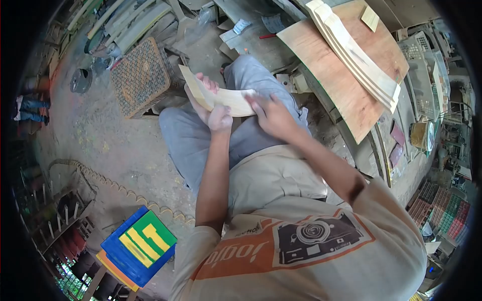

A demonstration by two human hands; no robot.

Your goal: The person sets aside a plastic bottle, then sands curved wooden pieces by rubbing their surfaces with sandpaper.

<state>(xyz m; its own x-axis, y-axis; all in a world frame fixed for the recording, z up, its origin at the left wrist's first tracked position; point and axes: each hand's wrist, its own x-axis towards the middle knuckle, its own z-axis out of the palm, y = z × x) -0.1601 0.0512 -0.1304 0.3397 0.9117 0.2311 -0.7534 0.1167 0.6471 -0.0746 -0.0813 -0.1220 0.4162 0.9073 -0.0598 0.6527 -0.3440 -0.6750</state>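
Note:
A pale, curved wooden piece (233, 100) is raised above my lap, its left end bending upward. My left hand (217, 118) is closed around its left part, with the thumb on the near side and the fingers showing behind. At the right end of the wood, my right hand (275, 118) is closed, its fingertips pressed against the surface and slightly blurred. A small reddish patch shows at those fingertips, but I cannot make out what it is.
On my right, a plywood board (326, 55) bears stacked curved wooden strips (354, 57) and a small wood block (370, 19). A woven stool (140, 75) stands front left. A coiled hose (120, 189) and a blue-green painted panel (140, 246) lie left. A tin can (420, 136) is far right.

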